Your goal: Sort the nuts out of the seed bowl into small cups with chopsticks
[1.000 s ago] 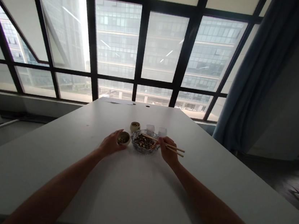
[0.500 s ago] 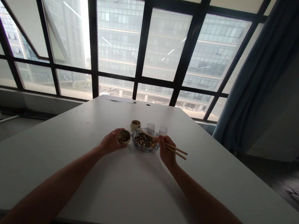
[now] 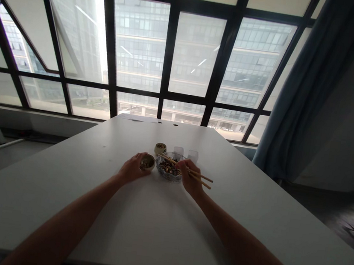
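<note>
My left hand [image 3: 134,168] is closed around the side of a small round cup [image 3: 147,162], which tilts slightly and has some brown pieces in it. Just right of it stands a clear glass bowl [image 3: 169,176] filled with a mix of dark and pale nut-like or seed-like pieces. My right hand [image 3: 191,177] grips a pair of wooden chopsticks [image 3: 201,180] over the bowl's right side. Their tips point left, above the bowl's far left rim near the cup. Whether the tips pinch anything is too small to tell.
Behind the bowl sits a second small cup [image 3: 160,148] with brown pieces in it. Two translucent plastic containers [image 3: 178,150] stand to its right. Paper [image 3: 138,118] lies at the far end of the white table [image 3: 158,229]. Windows rise beyond, with a blue curtain [image 3: 300,100] on the right.
My right hand and the chopsticks have shifted left across the bowl, bringing the tips nearer the cup. My left hand keeps its hold on the cup almost in place.
</note>
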Available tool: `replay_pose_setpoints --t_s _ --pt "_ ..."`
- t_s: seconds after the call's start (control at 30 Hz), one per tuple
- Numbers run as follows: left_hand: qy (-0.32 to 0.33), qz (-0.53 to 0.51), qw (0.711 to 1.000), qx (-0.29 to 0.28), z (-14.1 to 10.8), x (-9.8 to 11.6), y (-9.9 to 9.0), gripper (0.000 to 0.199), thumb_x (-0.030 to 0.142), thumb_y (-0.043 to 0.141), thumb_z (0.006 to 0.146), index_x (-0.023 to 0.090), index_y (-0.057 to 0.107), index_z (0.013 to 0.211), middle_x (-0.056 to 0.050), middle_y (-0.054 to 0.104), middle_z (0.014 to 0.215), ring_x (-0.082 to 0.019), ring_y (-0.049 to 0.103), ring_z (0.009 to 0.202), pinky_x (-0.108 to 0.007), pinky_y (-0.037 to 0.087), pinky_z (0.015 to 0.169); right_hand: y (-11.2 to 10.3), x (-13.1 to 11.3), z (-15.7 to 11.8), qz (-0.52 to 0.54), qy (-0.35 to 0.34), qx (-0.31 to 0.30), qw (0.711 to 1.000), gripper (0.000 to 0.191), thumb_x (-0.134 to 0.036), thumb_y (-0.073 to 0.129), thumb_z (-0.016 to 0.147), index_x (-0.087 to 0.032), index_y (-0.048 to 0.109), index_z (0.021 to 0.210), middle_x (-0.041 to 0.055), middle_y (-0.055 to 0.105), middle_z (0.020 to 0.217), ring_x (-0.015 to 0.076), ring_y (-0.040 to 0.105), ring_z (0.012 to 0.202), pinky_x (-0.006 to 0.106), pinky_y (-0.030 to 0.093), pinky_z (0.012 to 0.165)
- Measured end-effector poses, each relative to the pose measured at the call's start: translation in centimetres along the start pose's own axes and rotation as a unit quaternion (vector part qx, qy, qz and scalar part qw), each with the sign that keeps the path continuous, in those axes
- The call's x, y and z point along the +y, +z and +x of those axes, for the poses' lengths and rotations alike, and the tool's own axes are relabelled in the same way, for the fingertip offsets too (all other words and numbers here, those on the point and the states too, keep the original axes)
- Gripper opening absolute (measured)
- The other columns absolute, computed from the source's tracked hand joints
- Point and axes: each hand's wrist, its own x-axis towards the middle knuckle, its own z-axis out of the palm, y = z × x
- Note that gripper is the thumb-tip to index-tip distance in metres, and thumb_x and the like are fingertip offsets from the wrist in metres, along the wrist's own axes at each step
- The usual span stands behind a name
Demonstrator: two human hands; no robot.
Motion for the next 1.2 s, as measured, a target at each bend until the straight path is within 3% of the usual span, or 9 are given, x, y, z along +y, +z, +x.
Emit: replay_pose_setpoints --t_s 0.2,0.4,0.57,0.67,0.77,0.93,1.2 --pt "-0.057 -0.043 0.997 0.01 0.5 -0.9 0.8 0.081 0.048 0.075 0.075 0.017 0.044 0.143 -0.018 0.064 0.135 -0.033 0.064 0.122 -0.045 0.052 0.103 -3.1 1.9 1.1 -0.001 0.075 -0.004 0.997 0.048 -0.061 0.052 0.094 -0.022 0.063 0.07 0.0038 0.07 0.062 0.0211 0.066 0.063 0.033 0.049 0.063" --pt "-0.085 -0.008 0.996 0.029 0.9 -1.7 1.3 0.073 0.042 0.069 0.084 0.017 0.039 0.145 -0.018 0.062 0.138 -0.034 0.063 0.122 -0.046 0.052 0.101 -3.7 2.2 1.6 0.031 0.1 -0.027 0.994 0.049 -0.063 0.054 0.09 -0.023 0.061 0.062 0.0034 0.067 0.053 0.0209 0.063 0.055 0.034 0.05 0.06" --pt "-0.025 0.056 0.996 0.062 0.5 -0.3 0.4 0.065 0.039 0.066 0.088 0.02 0.043 0.145 -0.017 0.041 0.158 -0.038 0.04 0.145 -0.055 0.039 0.115 -3.7 2.0 1.7 0.06 0.142 -0.056 0.987 0.049 -0.063 0.056 0.087 -0.023 0.062 0.06 0.004 0.067 0.049 0.023 0.067 0.057 0.035 0.053 0.062" --pt "0.112 0.094 0.989 0.017 0.1 1.9 0.2 0.046 0.036 0.058 0.094 0.025 0.055 0.139 -0.013 0.039 0.16 -0.033 0.036 0.148 -0.054 0.035 0.118 -3.8 2.0 1.8 0.065 0.163 -0.072 0.982 0.049 -0.063 0.057 0.086 -0.022 0.062 0.061 0.0056 0.068 0.051 0.0237 0.068 0.059 0.036 0.054 0.063" --pt "0.188 0.085 0.977 -0.047 -0.4 3.6 0.5 0.036 0.037 0.055 0.096 0.027 0.062 0.13 -0.01 0.04 0.16 -0.032 0.033 0.15 -0.055 0.031 0.12 -3.9 2.0 1.9 0.09 0.185 -0.084 0.975 0.051 -0.065 0.058 0.084 -0.021 0.062 0.06 0.0066 0.069 0.051 0.0222 0.067 0.056 0.035 0.053 0.062" --pt "0.186 -0.004 0.977 -0.104 -0.8 4.7 0.7 0.025 0.034 0.052 0.097 0.023 0.066 0.115 -0.011 0.042 0.159 -0.027 0.04 0.147 -0.047 0.038 0.119 -4.4 1.6 2.1 0.1 0.202 -0.091 0.97 0.051 -0.064 0.06 0.083 -0.019 0.062 0.06 0.0053 0.065 0.046 0.0177 0.06 0.044 0.029 0.046 0.049" --pt "0.176 -0.095 0.962 -0.185 -1.6 5.6 -1.5 0.012 0.033 0.061 0.091 0.024 0.067 0.098 -0.008 0.046 0.157 -0.027 0.05 0.139 -0.044 0.045 0.114 -5.0 1.9 1.9 0.073 0.155 -0.043 0.984 0.053 -0.066 0.056 0.086 -0.02 0.061 0.062 0.0035 0.064 0.046 0.0163 0.058 0.043 0.028 0.044 0.048"
